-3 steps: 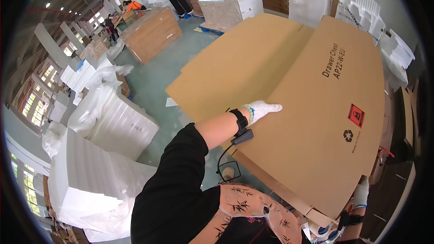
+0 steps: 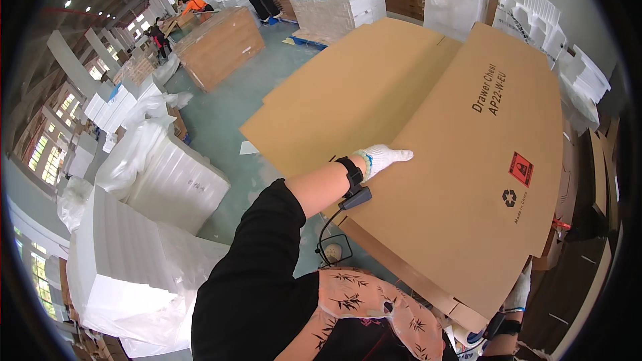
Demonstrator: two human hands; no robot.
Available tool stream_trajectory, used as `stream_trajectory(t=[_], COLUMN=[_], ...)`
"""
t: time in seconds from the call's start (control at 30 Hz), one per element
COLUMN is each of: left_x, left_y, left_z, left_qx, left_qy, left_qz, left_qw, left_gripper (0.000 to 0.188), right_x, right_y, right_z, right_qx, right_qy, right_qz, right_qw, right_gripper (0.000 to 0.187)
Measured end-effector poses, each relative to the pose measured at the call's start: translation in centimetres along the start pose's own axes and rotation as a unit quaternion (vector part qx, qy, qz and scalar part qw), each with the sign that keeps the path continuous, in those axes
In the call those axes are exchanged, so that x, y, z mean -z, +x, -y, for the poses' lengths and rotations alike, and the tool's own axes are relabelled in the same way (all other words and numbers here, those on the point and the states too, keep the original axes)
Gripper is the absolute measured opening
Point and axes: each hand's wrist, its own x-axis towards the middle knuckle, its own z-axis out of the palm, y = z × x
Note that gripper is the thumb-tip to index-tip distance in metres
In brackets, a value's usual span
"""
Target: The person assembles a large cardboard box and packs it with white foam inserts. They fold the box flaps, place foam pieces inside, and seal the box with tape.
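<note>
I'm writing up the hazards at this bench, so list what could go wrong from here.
1. The wide cardboard might bend or shift: the left hand is near its middle and the right hand by its near right corner, both away from the far end.
2. The black cable hanging below the left forearm could snag on the cardboard's near edge.
3. The white scrap on the floor might slip underfoot.

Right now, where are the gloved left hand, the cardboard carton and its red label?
Gloved left hand (image 2: pixel 383 158): head view, middle of the white glove.
Cardboard carton (image 2: pixel 441 227): head view, bare part of the broad printed panel.
Red label (image 2: pixel 521 170): head view, middle of its face.
</note>
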Motion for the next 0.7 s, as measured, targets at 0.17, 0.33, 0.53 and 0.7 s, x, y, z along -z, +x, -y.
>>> stream_trajectory(t=[0.17, 0.33, 0.53, 0.7], left_x=[-0.3, 1.8, 2.6, 1.9], left_y=[-4.3, -3.0, 0.1, 0.8], left_z=[-3.1, 0.0, -1.3, -3.7], left_qx=[0.048, 0.026, -0.012, -0.009], left_qy=[0.014, 0.027, 0.233, 0.496], left_qz=[0.015, -0.015, -0.116, -0.189], left_qw=[0.999, 0.999, 0.966, 0.847], left_gripper=[0.065, 0.077, 0.105, 0.106], right_x=[7.3, 1.8, -1.1, -3.3], right_y=[2.1, -1.9, 2.0, 7.9], right_z=[-7.1, -7.1, -8.0, -10.9], right_qx=[-0.074, -0.084, -0.077, -0.077], right_qy=[0.173, 0.187, 0.282, 0.473], right_qz=[0.103, 0.108, 0.151, 0.182], right_qw=[0.977, 0.973, 0.944, 0.859], right_gripper=[0.047, 0.043, 0.041, 0.041])
